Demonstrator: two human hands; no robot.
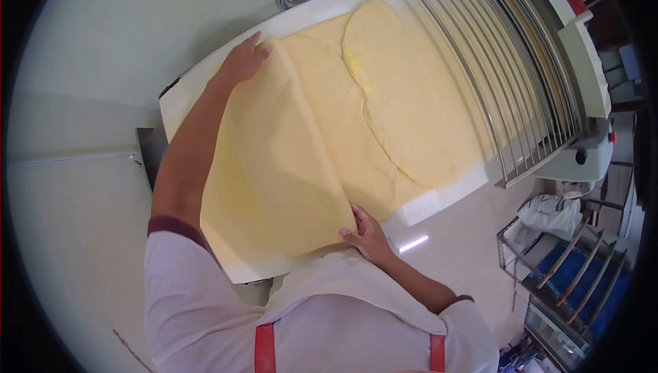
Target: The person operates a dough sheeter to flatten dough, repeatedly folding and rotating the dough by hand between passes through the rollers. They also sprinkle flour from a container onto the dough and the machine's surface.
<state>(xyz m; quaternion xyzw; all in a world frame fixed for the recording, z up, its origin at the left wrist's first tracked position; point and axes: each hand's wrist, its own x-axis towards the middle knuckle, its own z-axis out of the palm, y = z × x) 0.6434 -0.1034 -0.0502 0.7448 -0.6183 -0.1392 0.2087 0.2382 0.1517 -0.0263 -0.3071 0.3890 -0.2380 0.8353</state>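
A wide, pale yellow sheet of dough (404, 92) lies along a white conveyor belt, with its left part folded over and raised in a long ridge. At the far end of that ridge, my left hand (245, 61) is closed on the dough's edge. My right hand (369, 237) pinches the near end of the same fold, close to my apron, thumb on one side and fingers on the other. To the right of the ridge, a wavy seam shows where dough layers meet, with a brighter yellow patch along it. The dough's underside is hidden.
A metal bar guard (490, 64) covers the belt's right end, where the dough runs beneath it. The white belt's edge (439, 201) shows in front. A rack with a blue surface (582, 273) stands lower right. A pale wall (157, 37) borders the far side.
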